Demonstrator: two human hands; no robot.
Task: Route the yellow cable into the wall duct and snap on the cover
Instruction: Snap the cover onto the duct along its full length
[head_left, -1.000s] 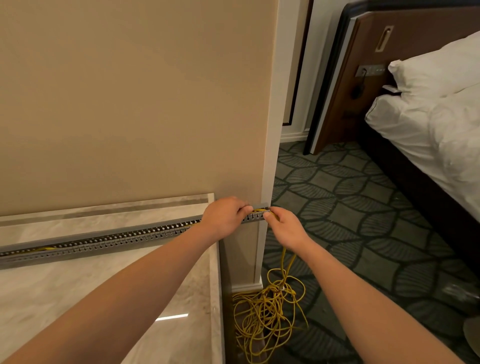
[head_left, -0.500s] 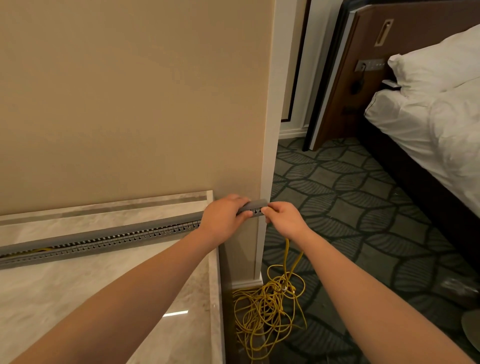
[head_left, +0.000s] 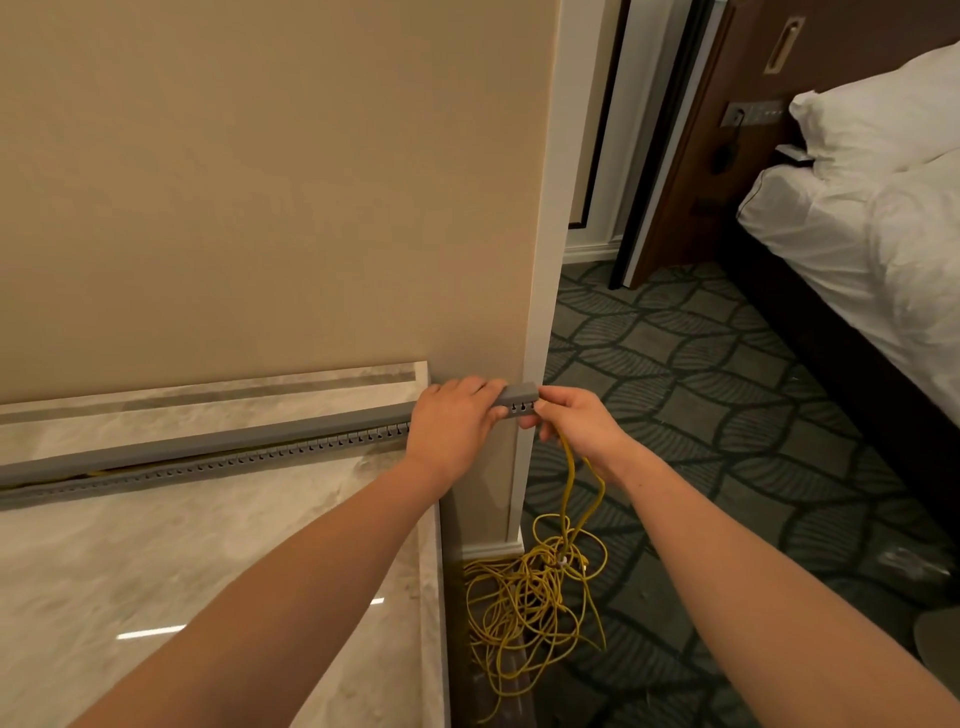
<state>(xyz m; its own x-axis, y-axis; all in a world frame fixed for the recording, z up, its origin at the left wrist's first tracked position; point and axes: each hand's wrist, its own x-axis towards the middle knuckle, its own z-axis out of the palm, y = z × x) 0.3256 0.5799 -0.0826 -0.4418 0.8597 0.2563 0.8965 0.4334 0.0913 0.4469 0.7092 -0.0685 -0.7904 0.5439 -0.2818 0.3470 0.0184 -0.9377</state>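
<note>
A long grey slotted duct (head_left: 218, 470) runs along the beige wall above a marble counter. Its grey cover (head_left: 208, 447) lies on top, seated at the right end and slightly lifted toward the left, where a bit of yellow shows in the gap. My left hand (head_left: 454, 423) presses down on the cover near the right end. My right hand (head_left: 574, 423) pinches the yellow cable (head_left: 569, 467) right at the duct's end by the wall corner. The cable drops to a tangled heap (head_left: 530, 603) on the floor.
The marble counter (head_left: 156, 571) fills the lower left, its edge close to the wall corner (head_left: 540, 312). Patterned carpet (head_left: 701, 415) spreads to the right. A bed with white linen (head_left: 857, 234) and a dark frame stands at the far right.
The cover now lies over the duct's right part, hiding the slots' open top. My left hand has flattened onto it, and my right hand has shifted slightly right with the cable.
</note>
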